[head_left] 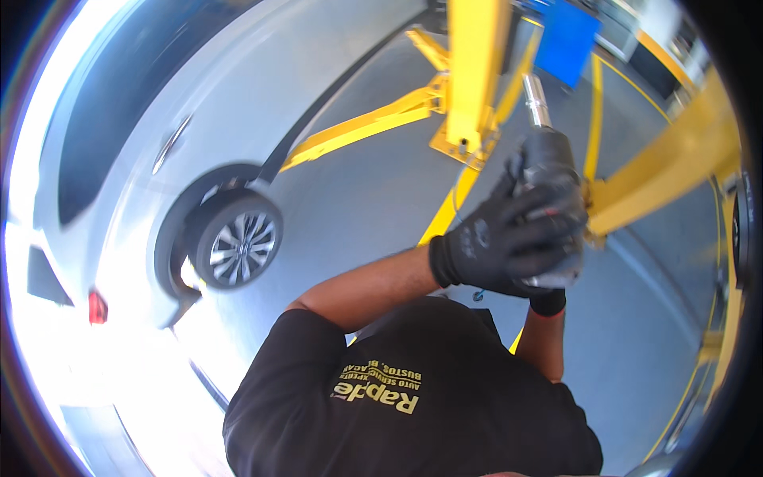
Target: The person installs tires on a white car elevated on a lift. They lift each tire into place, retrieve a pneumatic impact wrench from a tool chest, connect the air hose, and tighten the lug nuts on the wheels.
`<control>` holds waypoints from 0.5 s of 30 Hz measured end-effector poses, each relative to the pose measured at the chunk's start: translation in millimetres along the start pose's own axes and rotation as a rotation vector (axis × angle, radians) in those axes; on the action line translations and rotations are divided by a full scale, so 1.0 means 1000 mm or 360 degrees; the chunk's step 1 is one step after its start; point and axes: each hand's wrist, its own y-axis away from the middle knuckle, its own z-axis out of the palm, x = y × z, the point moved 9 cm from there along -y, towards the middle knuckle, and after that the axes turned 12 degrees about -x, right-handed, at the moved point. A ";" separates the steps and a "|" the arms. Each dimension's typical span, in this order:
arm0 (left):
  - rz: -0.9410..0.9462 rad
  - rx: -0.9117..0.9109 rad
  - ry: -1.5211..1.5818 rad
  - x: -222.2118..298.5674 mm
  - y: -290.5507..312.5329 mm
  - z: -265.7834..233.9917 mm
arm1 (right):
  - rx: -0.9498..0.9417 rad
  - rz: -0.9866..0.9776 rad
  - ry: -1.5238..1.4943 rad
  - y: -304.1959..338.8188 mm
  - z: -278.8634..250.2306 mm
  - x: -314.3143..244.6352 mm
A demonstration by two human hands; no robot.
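Observation:
An impact wrench [548, 151] with a dark body and a long silver socket [536, 99] on its nose is held up in front of my chest, the socket pointing away from me. My left hand [501, 242], in a black glove, wraps round the body of the wrench from the left. Behind and below it, my right hand [548, 301] is gloved in black too and closed on the wrench's rear part. Most of the right hand's fingers are hidden by the left hand and the tool.
To the left, a silver car [230, 95] shows a rear wheel [242, 242] with alloy spokes. Yellow lift posts [473, 71] and a lift arm [366, 123] stand ahead; another yellow post [668, 159] rises at right. A blue panel [568, 44] is far off.

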 end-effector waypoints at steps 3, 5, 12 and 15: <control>-0.0005 0.0098 -0.0144 0.055 0.044 -0.041 | -0.0105 0.0028 -0.0039 0.016 0.044 -0.015; -0.0115 0.0116 -0.0348 0.092 0.067 -0.071 | -0.0259 0.0063 -0.0176 -0.004 0.055 -0.014; -0.0680 0.0175 -0.0395 0.156 0.090 -0.137 | -0.0668 0.0240 -0.0434 0.069 0.190 -0.064; -0.0747 0.0218 -0.0748 0.229 0.140 -0.170 | -0.0846 0.0327 -0.0540 0.116 0.257 -0.095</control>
